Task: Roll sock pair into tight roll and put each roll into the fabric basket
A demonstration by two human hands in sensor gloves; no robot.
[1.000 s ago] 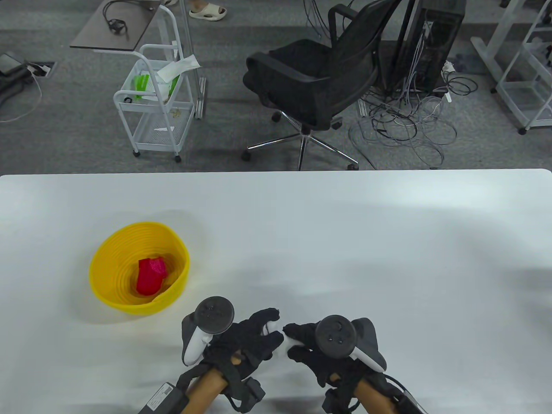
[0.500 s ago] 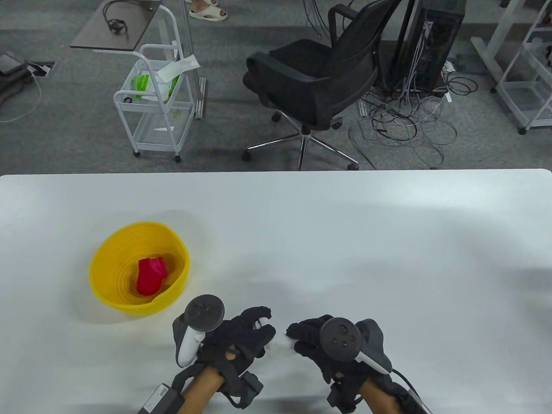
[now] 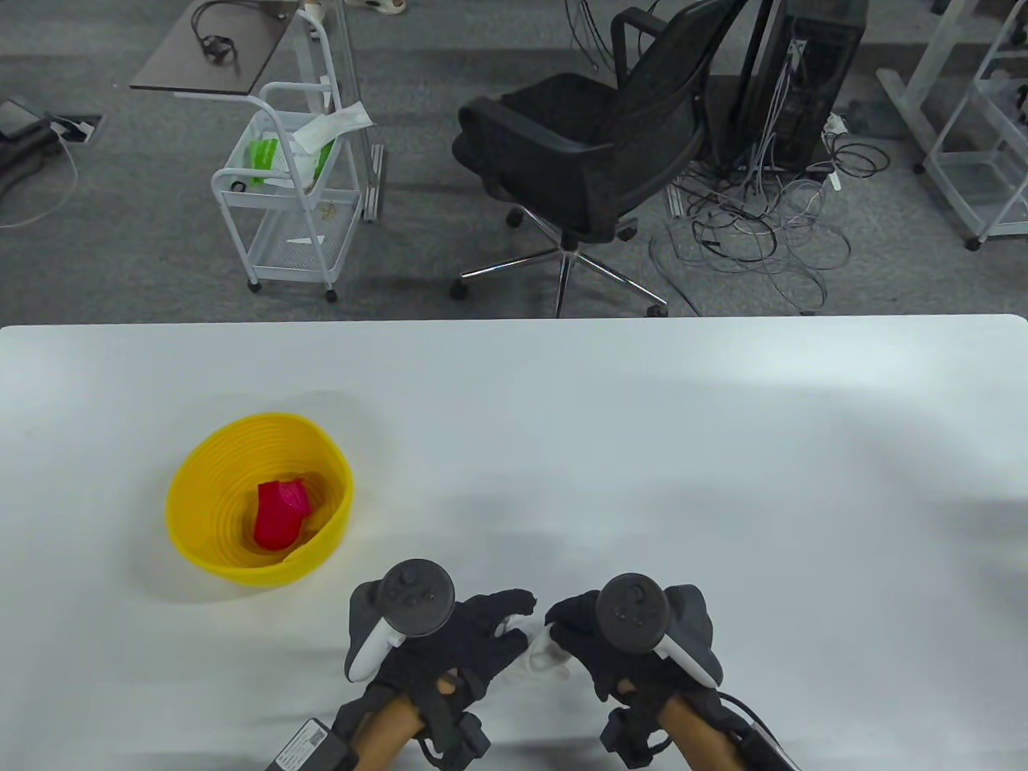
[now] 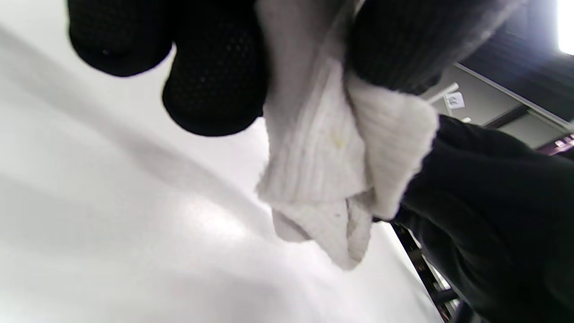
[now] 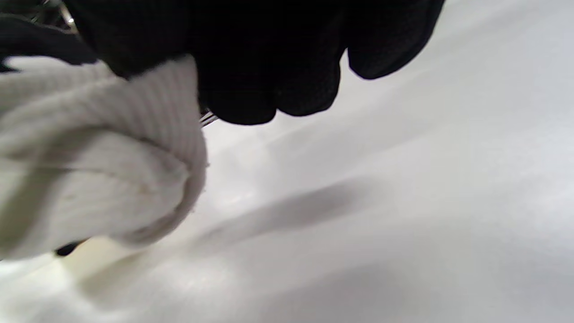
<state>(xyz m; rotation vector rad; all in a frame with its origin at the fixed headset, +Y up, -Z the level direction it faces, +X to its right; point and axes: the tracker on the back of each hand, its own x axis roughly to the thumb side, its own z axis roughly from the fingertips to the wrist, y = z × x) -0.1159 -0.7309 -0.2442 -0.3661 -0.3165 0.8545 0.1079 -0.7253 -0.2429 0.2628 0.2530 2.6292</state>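
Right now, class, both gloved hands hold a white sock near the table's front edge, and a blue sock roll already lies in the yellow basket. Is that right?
Not quite: the sock roll in the yellow basket is red, not blue, as the table view shows. The rest stands: the left hand and right hand both hold the white sock near the table's front edge.

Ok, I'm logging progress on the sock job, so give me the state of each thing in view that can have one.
White sock pair: off the table, gripped between both hands, bunched, loose ends hanging, not yet a tight roll.
Red sock roll: rolled, lying inside the basket.
Yellow basket: upright on the table, holding one roll.
Left hand: fingers curled, gripping the white socks.
Right hand: fingers curled, gripping the white socks.
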